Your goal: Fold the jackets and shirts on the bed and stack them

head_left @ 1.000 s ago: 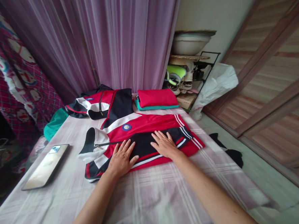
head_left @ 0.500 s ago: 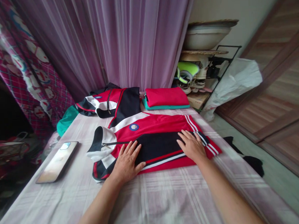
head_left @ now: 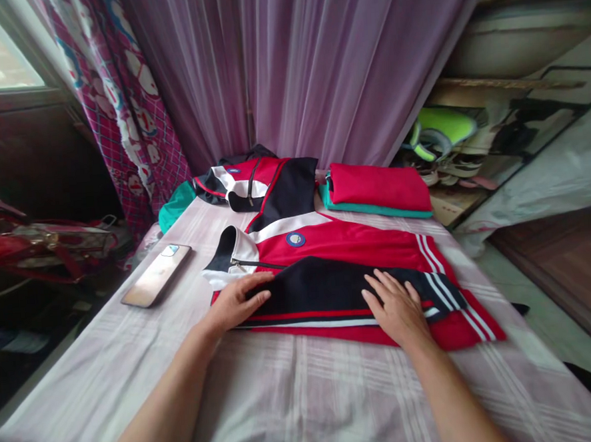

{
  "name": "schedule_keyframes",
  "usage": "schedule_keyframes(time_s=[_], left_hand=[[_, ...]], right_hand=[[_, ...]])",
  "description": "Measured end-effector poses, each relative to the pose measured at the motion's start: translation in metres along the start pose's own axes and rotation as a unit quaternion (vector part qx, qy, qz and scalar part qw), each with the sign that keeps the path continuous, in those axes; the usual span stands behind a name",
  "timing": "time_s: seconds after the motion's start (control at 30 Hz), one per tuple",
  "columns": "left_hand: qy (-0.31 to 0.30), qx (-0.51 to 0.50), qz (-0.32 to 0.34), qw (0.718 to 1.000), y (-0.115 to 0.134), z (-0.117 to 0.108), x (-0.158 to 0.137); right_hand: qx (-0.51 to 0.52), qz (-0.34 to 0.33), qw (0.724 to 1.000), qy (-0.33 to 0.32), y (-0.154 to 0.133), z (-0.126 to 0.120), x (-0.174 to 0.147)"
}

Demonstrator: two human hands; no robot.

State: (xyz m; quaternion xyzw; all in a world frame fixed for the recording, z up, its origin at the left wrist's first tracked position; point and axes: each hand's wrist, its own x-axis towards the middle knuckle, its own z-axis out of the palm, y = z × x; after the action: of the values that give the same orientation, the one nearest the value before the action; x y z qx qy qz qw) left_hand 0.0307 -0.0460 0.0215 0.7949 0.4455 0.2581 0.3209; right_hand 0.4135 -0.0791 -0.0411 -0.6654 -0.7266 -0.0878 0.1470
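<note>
A red, navy and white zip-up track jacket (head_left: 361,237) lies on the plaid tablecloth, its collar to the left and striped hem to the right. One navy sleeve (head_left: 324,282) is laid lengthwise across its near side. My left hand (head_left: 238,301) rests at the shoulder end of that sleeve, below the collar, fingers stretched out. Toward the cuff, my right hand (head_left: 395,305) lies flat on the sleeve with its fingers spread. The other navy sleeve (head_left: 291,188) reaches away from me. Neither hand grasps the cloth.
A phone (head_left: 158,275) lies left of the jacket. Behind it is a second jacket (head_left: 245,181) of like colours. Folded red cloth (head_left: 378,186) sits on folded green cloth (head_left: 390,210) at the back right. Purple curtains (head_left: 306,67) hang behind the table; a shoe rack stands right.
My left hand has shifted along the sleeve toward the shoulder end, its fingers now pointing more to the right. My right hand stays near the cuff. The camera view has turned left.
</note>
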Motion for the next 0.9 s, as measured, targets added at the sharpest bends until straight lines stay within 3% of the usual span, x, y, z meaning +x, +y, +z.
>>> schedule_keyframes(time_s=[0.07,0.17,0.23,0.33,0.4,0.57,0.73,0.8,0.9], left_hand=[[0.035,-0.036,-0.055,0.997,-0.006,-0.012,-0.004],[-0.010,-0.013,-0.095,0.995,-0.006,-0.025,-0.008],[-0.050,0.050,-0.092,0.993,-0.001,-0.027,-0.009],[-0.063,0.149,-0.079,0.984,0.006,-0.023,-0.007],[-0.056,0.169,-0.078,0.981,0.008,-0.019,-0.005],[0.024,0.203,-0.091,0.975,0.002,-0.015,-0.001],[-0.006,0.233,-0.094,0.968,0.001,-0.012,0.001],[0.042,0.216,-0.081,0.972,0.006,-0.012,-0.003],[0.164,0.182,-0.032,0.969,0.015,-0.014,-0.014]], right_hand=[[0.001,0.001,1.000,-0.001,0.005,0.002,0.000],[0.001,0.008,1.000,0.003,0.006,0.002,0.000],[0.003,0.009,1.000,0.010,0.003,0.000,-0.001],[0.006,0.016,1.000,0.026,-0.003,-0.004,-0.001],[0.010,0.020,0.999,0.030,-0.007,-0.007,-0.001],[0.018,0.036,0.999,0.028,-0.010,-0.012,0.001],[0.021,0.024,0.999,0.008,-0.007,-0.012,0.002],[0.022,0.028,0.999,0.020,-0.009,-0.012,0.002],[0.030,0.034,0.998,0.035,-0.015,-0.015,0.002]])
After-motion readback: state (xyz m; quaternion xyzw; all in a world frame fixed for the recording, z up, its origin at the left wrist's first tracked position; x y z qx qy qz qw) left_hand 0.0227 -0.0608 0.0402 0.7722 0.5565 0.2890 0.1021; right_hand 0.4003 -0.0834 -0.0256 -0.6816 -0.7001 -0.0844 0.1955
